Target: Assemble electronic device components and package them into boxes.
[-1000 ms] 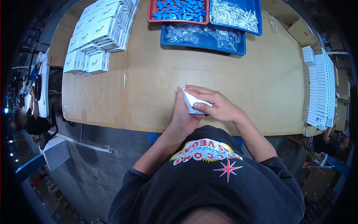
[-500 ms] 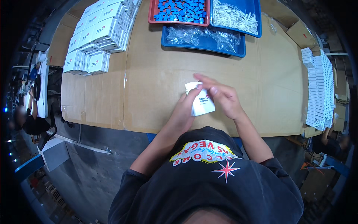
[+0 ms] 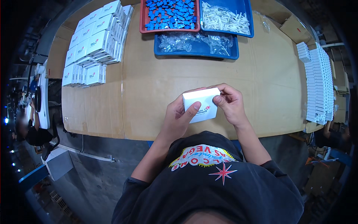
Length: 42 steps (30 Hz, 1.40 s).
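Observation:
Between my two hands is a small flat white box point(image 3: 203, 98) with a red emblem and dark print on its face. It is held up in front of my chest, above the near part of the cardboard-covered table point(image 3: 156, 82). My left hand point(image 3: 180, 114) grips its left side, with the thumb lying across the printed face and the fingers behind. My right hand point(image 3: 230, 102) pinches the upper right corner between thumb and fingers. The back of the box and most of the fingertips are hidden.
At the far left rise stacks of similar white boxes point(image 3: 87, 46). At the back sit a red tray point(image 3: 143, 20) of blue pieces, a blue tray point(image 3: 250, 18) of white sticks and another blue tray point(image 3: 197, 56) of clear plastic bags. Long rows of white boxes point(image 3: 317, 86) line the right edge.
My right hand, earlier sweeping over the box's top, now grips its upper right corner. The box is tilted so its top edge shows. The whole view has shifted slightly.

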Motion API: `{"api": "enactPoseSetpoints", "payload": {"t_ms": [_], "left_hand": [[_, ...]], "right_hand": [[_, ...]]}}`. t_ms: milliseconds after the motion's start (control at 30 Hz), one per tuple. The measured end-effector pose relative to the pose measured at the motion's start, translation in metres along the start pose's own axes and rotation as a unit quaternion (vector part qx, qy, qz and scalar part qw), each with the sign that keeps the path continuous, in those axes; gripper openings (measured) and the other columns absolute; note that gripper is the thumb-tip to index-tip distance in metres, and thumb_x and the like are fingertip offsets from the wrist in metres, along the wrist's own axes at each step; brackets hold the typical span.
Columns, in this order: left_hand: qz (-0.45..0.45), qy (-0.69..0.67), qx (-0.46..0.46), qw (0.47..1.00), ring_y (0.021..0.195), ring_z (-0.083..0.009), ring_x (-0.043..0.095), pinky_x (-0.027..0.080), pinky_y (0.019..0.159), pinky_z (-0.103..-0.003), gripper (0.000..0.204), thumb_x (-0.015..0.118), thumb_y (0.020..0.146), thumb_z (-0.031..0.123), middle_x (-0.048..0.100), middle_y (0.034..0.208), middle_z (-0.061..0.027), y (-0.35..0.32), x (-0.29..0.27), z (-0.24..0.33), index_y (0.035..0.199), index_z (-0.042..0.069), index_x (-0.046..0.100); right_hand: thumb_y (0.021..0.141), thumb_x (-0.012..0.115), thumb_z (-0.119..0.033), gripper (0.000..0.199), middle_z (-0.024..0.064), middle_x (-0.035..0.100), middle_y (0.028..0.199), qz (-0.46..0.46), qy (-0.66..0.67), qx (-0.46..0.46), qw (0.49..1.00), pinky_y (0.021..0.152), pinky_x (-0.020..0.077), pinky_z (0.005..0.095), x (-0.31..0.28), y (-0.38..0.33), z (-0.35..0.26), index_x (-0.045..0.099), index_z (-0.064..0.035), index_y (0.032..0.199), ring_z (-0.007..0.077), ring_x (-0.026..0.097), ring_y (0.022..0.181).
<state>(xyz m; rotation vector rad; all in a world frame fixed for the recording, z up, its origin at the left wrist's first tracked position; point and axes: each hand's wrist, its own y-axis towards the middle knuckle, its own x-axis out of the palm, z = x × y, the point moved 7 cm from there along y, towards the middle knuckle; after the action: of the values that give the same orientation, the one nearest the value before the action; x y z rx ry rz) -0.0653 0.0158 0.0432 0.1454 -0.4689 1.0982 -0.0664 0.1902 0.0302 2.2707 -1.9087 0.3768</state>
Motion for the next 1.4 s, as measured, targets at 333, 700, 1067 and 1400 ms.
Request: {"api": "enactPoseSetpoints", "payload": {"t_ms": [333,700,1067,1400], "left_hand": [[0.092,-0.061,0.003,0.994,0.109,-0.0126,0.067,0.055,0.093,-0.030,0.042,0.051,0.113,0.025,0.068,0.125,-0.0099,0.010,-0.008,-0.010,0.145,-0.003,0.053],[0.177,0.039,0.104,0.978,0.132,-0.0220,0.056,0.044,0.112,-0.037,0.050,0.058,0.107,0.014,0.059,0.143,-0.0164,0.010,-0.033,-0.006,0.153,0.001,0.044],[0.004,0.119,0.080,0.990,0.125,-0.0198,0.063,0.052,0.103,-0.033,0.049,0.075,0.097,0.007,0.061,0.141,-0.0142,0.010,-0.019,-0.006,0.141,-0.004,0.057],[0.041,0.137,0.113,0.983,0.121,-0.0196,0.067,0.052,0.105,-0.032,0.041,0.077,0.094,0.002,0.071,0.129,-0.0152,-0.001,-0.021,0.008,0.131,-0.006,0.064]], "right_hand": [[0.101,0.073,-0.014,0.036,0.0122,0.070,0.118,0.045,0.044,0.003,0.998,0.095,0.0571,0.0303,0.019,0.014,0.002,0.059,0.0042,0.129,0.0147,0.068,0.113],[0.086,0.082,0.003,0.055,0.0068,0.065,0.117,0.021,-0.006,0.025,0.999,0.096,0.0540,0.0279,0.002,0.015,0.018,0.056,-0.0006,0.134,0.0135,0.065,0.111],[0.084,0.087,-0.001,0.064,0.0096,0.068,0.118,0.017,-0.003,0.028,0.999,0.098,0.0553,0.0306,0.012,0.010,0.011,0.054,-0.0013,0.139,0.0148,0.067,0.112],[0.086,0.082,0.003,0.039,0.0106,0.071,0.122,-0.026,0.020,-0.004,0.999,0.103,0.0546,0.0346,0.006,0.005,0.001,0.069,0.0026,0.122,0.0182,0.067,0.116]]}}
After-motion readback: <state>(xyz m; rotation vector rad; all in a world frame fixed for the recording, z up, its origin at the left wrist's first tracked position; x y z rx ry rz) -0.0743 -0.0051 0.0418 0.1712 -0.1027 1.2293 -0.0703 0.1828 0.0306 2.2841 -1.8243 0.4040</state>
